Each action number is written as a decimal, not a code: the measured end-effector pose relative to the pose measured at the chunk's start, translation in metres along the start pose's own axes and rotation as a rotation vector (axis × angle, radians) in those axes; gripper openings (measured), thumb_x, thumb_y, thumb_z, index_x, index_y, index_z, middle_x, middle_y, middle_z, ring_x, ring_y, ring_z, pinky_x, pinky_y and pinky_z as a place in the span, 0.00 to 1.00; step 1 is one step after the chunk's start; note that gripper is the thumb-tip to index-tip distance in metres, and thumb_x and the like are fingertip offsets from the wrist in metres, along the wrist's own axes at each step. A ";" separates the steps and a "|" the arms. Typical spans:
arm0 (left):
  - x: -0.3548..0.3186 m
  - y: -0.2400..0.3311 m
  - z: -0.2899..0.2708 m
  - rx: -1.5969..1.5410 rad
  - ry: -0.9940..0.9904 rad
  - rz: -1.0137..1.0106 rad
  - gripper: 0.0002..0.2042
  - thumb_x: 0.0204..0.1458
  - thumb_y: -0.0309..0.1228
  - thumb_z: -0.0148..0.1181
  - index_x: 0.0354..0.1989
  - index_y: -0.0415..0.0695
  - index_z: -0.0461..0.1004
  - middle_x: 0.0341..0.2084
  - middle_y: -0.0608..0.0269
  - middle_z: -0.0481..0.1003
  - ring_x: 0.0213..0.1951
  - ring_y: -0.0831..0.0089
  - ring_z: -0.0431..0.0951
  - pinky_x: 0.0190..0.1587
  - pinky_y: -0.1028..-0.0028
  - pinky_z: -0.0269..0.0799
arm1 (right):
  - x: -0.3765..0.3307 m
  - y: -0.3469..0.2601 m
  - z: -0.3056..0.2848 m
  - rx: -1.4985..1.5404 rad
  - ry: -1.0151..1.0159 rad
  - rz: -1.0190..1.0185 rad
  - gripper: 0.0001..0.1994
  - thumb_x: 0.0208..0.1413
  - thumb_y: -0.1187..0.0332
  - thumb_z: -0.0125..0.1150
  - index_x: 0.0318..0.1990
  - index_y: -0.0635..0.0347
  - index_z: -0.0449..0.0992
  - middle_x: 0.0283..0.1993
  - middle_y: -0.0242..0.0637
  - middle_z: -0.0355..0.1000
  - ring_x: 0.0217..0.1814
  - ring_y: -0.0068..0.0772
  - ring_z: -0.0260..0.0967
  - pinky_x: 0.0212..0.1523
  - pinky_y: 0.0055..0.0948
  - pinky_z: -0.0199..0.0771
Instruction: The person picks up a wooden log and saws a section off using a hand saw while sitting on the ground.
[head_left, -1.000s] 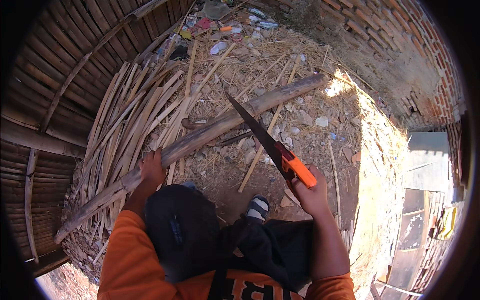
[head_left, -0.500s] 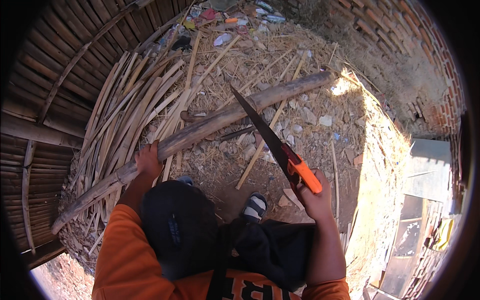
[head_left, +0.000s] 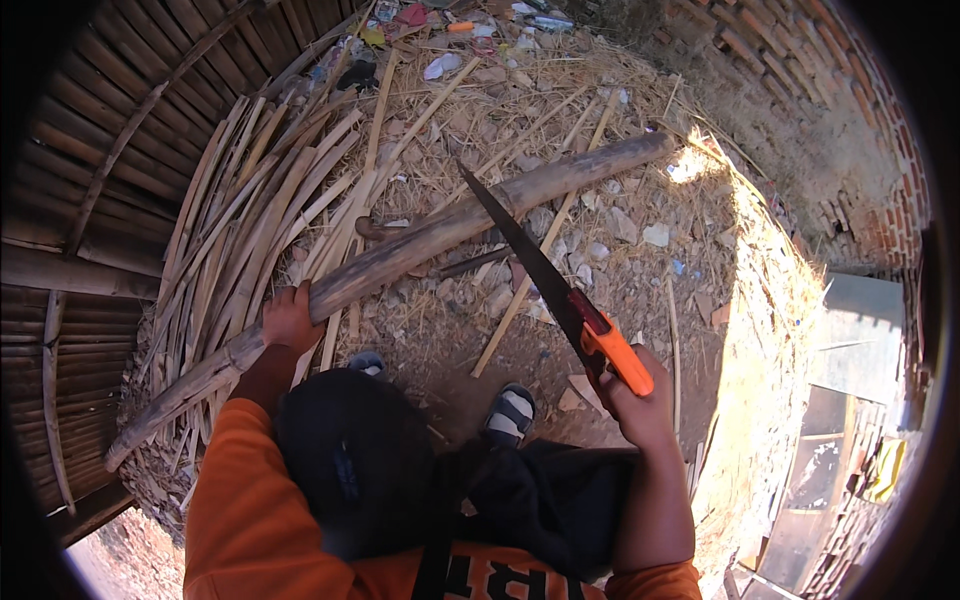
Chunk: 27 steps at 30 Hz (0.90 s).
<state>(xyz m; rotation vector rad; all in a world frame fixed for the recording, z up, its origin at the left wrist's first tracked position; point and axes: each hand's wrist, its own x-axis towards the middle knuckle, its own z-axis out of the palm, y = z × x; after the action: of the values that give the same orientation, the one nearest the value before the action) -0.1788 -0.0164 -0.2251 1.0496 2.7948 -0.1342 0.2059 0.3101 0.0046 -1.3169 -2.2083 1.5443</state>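
A long, grey-brown wooden log (head_left: 400,252) lies slantwise over the ground, from the lower left to the upper right. My left hand (head_left: 290,318) is closed over its nearer part, fingers wrapped on the wood. In my right hand (head_left: 643,402) is a handsaw (head_left: 540,272) with an orange grip and a dark, tapering blade. The blade points up and to the left, and its front part crosses over the log in view. Whether its teeth touch the wood I cannot tell.
Split bamboo strips (head_left: 240,220) lie piled at the left, beside a slatted wall (head_left: 120,120). Straw, stones and rubble cover the ground. My sandalled foot (head_left: 511,415) stands below the log. A brick wall (head_left: 770,60) rises at the upper right; a grey panel (head_left: 862,335) stands at right.
The saw's handle and my right hand have shifted slightly right and down. My left hand stays on the log, which appears only slightly displaced in view.
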 end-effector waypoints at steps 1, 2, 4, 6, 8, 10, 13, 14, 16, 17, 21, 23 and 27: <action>0.000 0.002 0.000 -0.006 -0.005 -0.005 0.43 0.42 0.47 0.75 0.69 0.48 0.64 0.51 0.54 0.74 0.56 0.54 0.75 0.60 0.53 0.68 | 0.001 0.001 0.000 0.032 0.000 0.011 0.07 0.57 0.73 0.64 0.41 0.64 0.76 0.30 0.31 0.75 0.28 0.18 0.71 0.29 0.24 0.70; 0.000 0.004 -0.001 -0.012 -0.010 -0.011 0.43 0.42 0.46 0.75 0.69 0.48 0.65 0.51 0.54 0.74 0.56 0.54 0.75 0.60 0.53 0.68 | 0.000 -0.001 0.000 0.076 0.001 0.019 0.07 0.57 0.73 0.64 0.41 0.64 0.76 0.30 0.31 0.75 0.28 0.18 0.71 0.29 0.24 0.71; 0.001 0.005 -0.003 -0.027 -0.017 -0.019 0.43 0.41 0.46 0.75 0.68 0.48 0.65 0.52 0.54 0.74 0.56 0.54 0.75 0.60 0.53 0.68 | -0.001 -0.006 0.001 0.162 0.004 0.031 0.07 0.57 0.73 0.65 0.40 0.64 0.76 0.30 0.31 0.76 0.28 0.18 0.70 0.30 0.25 0.71; 0.002 0.004 -0.002 -0.046 -0.020 -0.021 0.43 0.41 0.46 0.75 0.68 0.48 0.65 0.53 0.54 0.74 0.57 0.54 0.75 0.61 0.53 0.67 | 0.001 -0.001 0.000 0.118 -0.004 0.063 0.07 0.57 0.73 0.65 0.40 0.65 0.76 0.31 0.31 0.76 0.29 0.18 0.71 0.31 0.25 0.71; 0.002 0.002 0.000 -0.050 -0.015 -0.018 0.43 0.41 0.46 0.75 0.68 0.49 0.65 0.53 0.54 0.74 0.57 0.54 0.75 0.61 0.53 0.67 | 0.002 0.001 -0.001 0.095 -0.010 0.064 0.07 0.56 0.73 0.65 0.40 0.65 0.77 0.33 0.31 0.77 0.30 0.19 0.72 0.33 0.25 0.72; 0.002 0.000 0.003 -0.043 0.001 -0.017 0.43 0.41 0.46 0.75 0.69 0.49 0.65 0.54 0.53 0.74 0.57 0.54 0.75 0.61 0.53 0.67 | 0.002 0.001 -0.002 0.088 -0.009 0.034 0.07 0.56 0.74 0.66 0.40 0.64 0.77 0.34 0.32 0.77 0.32 0.21 0.73 0.35 0.26 0.73; 0.000 0.001 0.005 -0.029 0.017 -0.022 0.43 0.41 0.46 0.75 0.69 0.49 0.65 0.54 0.54 0.74 0.58 0.54 0.74 0.61 0.53 0.68 | 0.003 0.001 0.000 0.003 0.003 0.071 0.07 0.55 0.74 0.65 0.40 0.63 0.77 0.33 0.33 0.77 0.35 0.23 0.74 0.38 0.28 0.74; 0.000 0.002 0.001 -0.034 0.004 -0.028 0.43 0.41 0.45 0.75 0.69 0.49 0.65 0.54 0.53 0.74 0.58 0.54 0.74 0.60 0.53 0.68 | 0.003 0.002 -0.001 -0.003 -0.001 0.057 0.07 0.55 0.74 0.65 0.40 0.63 0.77 0.33 0.34 0.77 0.35 0.24 0.74 0.38 0.28 0.74; 0.002 0.005 -0.002 -0.045 -0.018 -0.034 0.43 0.41 0.45 0.75 0.69 0.49 0.65 0.54 0.53 0.74 0.58 0.54 0.74 0.60 0.53 0.68 | 0.003 0.007 -0.001 -0.012 -0.013 0.029 0.07 0.55 0.74 0.65 0.40 0.63 0.78 0.33 0.35 0.77 0.35 0.25 0.75 0.38 0.29 0.74; 0.002 0.005 -0.003 -0.051 -0.028 -0.034 0.43 0.40 0.45 0.75 0.69 0.50 0.65 0.54 0.53 0.74 0.58 0.54 0.74 0.60 0.53 0.68 | 0.003 0.007 -0.002 -0.001 -0.016 0.027 0.07 0.55 0.74 0.65 0.40 0.63 0.78 0.33 0.35 0.77 0.35 0.25 0.75 0.38 0.29 0.74; 0.001 0.001 0.000 -0.050 0.007 -0.015 0.43 0.40 0.44 0.75 0.69 0.49 0.65 0.54 0.53 0.74 0.58 0.54 0.74 0.60 0.54 0.69 | 0.004 0.008 -0.001 0.038 -0.028 0.017 0.06 0.54 0.75 0.65 0.40 0.63 0.77 0.33 0.36 0.77 0.34 0.25 0.75 0.38 0.29 0.74; 0.001 0.002 0.001 -0.049 0.015 -0.016 0.43 0.40 0.43 0.75 0.69 0.49 0.65 0.54 0.53 0.74 0.58 0.54 0.74 0.61 0.54 0.69 | 0.005 0.008 -0.001 0.037 -0.024 0.013 0.06 0.54 0.75 0.65 0.40 0.63 0.77 0.33 0.36 0.77 0.34 0.25 0.75 0.37 0.29 0.74; 0.003 0.002 0.001 -0.073 0.004 -0.019 0.43 0.40 0.43 0.75 0.68 0.49 0.65 0.54 0.53 0.74 0.58 0.54 0.74 0.61 0.54 0.68 | 0.004 0.009 -0.002 0.027 -0.008 0.011 0.07 0.54 0.76 0.64 0.40 0.63 0.77 0.32 0.36 0.77 0.34 0.25 0.75 0.37 0.29 0.74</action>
<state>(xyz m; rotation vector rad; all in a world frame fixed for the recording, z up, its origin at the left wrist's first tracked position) -0.1797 -0.0127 -0.2267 1.0075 2.7908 -0.0319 0.2096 0.3150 -0.0029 -1.3201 -2.1806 1.5805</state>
